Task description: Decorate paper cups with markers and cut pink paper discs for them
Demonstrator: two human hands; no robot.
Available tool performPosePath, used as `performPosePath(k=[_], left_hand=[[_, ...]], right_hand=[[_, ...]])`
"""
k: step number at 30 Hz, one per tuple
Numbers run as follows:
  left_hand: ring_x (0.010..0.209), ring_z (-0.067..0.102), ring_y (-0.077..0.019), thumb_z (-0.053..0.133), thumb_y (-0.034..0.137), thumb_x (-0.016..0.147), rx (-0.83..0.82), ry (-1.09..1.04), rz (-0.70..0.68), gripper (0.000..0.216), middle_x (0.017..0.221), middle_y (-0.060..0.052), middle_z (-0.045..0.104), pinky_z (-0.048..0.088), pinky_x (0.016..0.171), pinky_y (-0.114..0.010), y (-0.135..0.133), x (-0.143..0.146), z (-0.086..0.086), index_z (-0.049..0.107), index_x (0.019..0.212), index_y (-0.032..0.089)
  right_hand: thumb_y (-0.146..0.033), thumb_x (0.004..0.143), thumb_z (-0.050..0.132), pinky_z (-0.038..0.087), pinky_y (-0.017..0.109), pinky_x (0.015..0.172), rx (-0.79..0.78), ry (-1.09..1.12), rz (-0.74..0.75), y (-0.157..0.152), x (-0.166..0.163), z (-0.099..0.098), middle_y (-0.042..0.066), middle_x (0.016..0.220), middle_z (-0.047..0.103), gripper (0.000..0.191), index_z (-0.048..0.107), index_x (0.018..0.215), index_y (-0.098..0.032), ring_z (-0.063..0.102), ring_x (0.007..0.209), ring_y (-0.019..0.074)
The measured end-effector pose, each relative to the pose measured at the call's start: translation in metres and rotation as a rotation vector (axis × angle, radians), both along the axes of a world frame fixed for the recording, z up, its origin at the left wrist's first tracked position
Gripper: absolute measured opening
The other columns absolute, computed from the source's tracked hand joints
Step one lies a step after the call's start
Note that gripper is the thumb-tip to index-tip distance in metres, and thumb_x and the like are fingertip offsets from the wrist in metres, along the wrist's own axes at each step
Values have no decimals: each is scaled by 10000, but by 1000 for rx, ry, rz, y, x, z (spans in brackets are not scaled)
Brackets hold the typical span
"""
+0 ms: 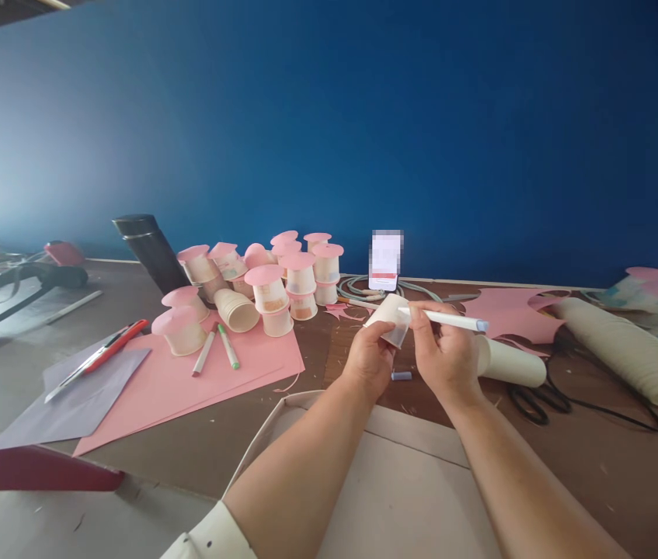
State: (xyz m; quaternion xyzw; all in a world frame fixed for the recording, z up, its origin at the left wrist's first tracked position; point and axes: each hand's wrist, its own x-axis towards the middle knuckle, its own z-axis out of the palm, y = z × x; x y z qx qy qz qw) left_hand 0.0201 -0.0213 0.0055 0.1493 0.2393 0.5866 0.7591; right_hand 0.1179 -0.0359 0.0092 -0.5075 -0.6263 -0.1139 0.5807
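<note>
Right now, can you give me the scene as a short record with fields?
Left hand: holds a paper cup, tilted
Right hand: holds a white marker, tip at the cup
On table: small bluish cap lying near the hands
Behind, left: cups with pink tops, pink sheet
Right: scissors

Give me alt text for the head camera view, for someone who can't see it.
A person's left hand holds a small paper cup while the right hand puts a white marker to it, above a brown table. Pink-topped cups cluster by pink paper at left.
</note>
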Motion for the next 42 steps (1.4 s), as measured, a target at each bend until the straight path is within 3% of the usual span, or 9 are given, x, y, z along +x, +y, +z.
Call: performPosePath(k=[15,42], left_hand=[[806,637,-148,613,74,653,16,-22,-20,256,892,-63,713,462,793,-246,3,1,-7,689,895,114],[802,647,-145,590,43,680,-132,-100,46,212,883,-71,701,500,731,-219,6,-4,-1,659,860,133]], right_hand=[[-372,926,505,493,320,739,-38,-8,-10,0,0,0,60,907,721,225,659,903,-210,657,839,207],[-385,911,507,494,302,686,-69,-19,-65,1,1,-4,66,882,723,239,665,899,-205,664,802,211]])
